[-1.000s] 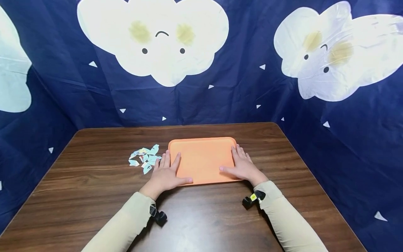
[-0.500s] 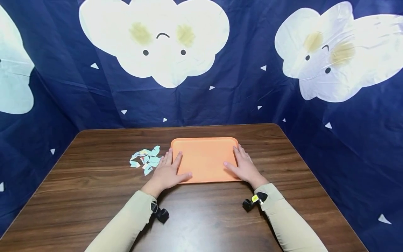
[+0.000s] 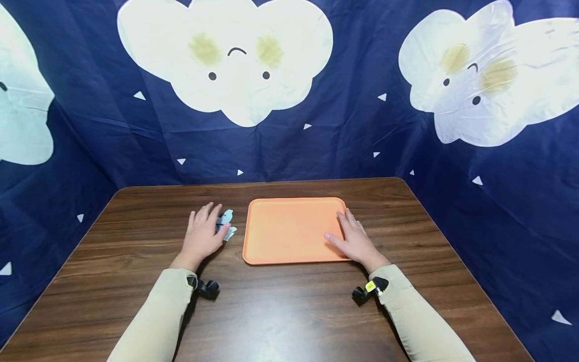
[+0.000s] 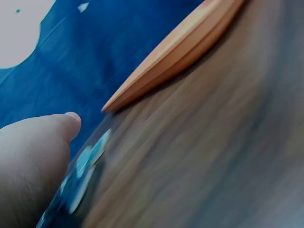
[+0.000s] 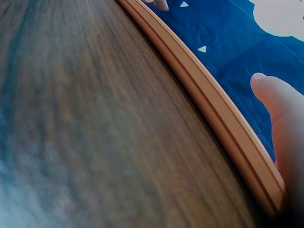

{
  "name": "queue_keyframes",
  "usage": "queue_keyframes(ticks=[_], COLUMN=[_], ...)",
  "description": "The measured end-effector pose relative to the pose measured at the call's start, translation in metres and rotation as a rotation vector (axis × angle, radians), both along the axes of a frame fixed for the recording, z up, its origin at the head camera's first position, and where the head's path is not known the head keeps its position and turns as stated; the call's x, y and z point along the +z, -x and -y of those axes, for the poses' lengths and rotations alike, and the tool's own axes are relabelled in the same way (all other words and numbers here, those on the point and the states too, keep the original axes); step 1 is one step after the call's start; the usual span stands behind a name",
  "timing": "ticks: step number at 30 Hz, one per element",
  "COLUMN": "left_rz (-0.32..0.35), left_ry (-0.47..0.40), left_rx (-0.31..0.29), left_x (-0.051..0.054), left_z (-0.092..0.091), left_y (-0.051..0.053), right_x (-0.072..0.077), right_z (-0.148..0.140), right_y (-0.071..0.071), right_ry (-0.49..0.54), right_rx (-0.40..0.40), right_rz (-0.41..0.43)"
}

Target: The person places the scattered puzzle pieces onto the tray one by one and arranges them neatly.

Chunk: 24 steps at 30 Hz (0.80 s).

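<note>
Paper scraps (image 3: 229, 234) left of the tray (image 3: 289, 231) are partly covered by the nearer left hand (image 3: 202, 235), fingers loosely spread.

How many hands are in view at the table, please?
2: the left hand, over light-blue paper scraps left of the orange tray, and the right hand, at the tray's right edge. Neither is hidden in the head view.

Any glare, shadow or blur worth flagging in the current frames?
Head view: pale glare on the near part of the table, dark shadow alongside the left sleeve; left wrist view: wood grain smeared, paper pieces soft; right wrist view: grain blurred toward lower left, whitish sheen in that corner, orange tray clearer.
</note>
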<state>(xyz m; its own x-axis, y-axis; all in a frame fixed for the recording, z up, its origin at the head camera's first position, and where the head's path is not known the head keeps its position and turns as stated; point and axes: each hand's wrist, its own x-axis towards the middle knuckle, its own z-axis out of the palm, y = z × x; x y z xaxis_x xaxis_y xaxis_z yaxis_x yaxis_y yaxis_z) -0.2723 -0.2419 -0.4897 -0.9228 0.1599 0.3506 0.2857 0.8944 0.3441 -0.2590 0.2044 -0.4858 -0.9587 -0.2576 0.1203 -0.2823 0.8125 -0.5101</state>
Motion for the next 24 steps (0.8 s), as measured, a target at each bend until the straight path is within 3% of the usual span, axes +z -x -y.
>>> queue_keyframes(ticks=[5, 10, 18, 24], left_rz=[0.020, 0.074, 0.134, 0.108], left_ry=[-0.037, -0.067, -0.109, -0.100], left_rx=[0.069, 0.123, 0.191, 0.219], left_x=[-0.001, 0.001, 0.001, -0.001], left_z=[0.026, 0.040, 0.049, 0.049], left_y=[0.002, -0.001, 0.000, 0.000], right_x=[0.001, 0.001, 0.000, -0.001], right_z=[0.000, 0.000, 0.000, -0.001], right_y=[0.000, -0.001, -0.001, 0.000], right_ry=[0.007, 0.008, -0.005, -0.007], right_rx=[-0.004, -0.009, -0.009, -0.007], right_rz=[0.007, 0.017, 0.013, 0.007])
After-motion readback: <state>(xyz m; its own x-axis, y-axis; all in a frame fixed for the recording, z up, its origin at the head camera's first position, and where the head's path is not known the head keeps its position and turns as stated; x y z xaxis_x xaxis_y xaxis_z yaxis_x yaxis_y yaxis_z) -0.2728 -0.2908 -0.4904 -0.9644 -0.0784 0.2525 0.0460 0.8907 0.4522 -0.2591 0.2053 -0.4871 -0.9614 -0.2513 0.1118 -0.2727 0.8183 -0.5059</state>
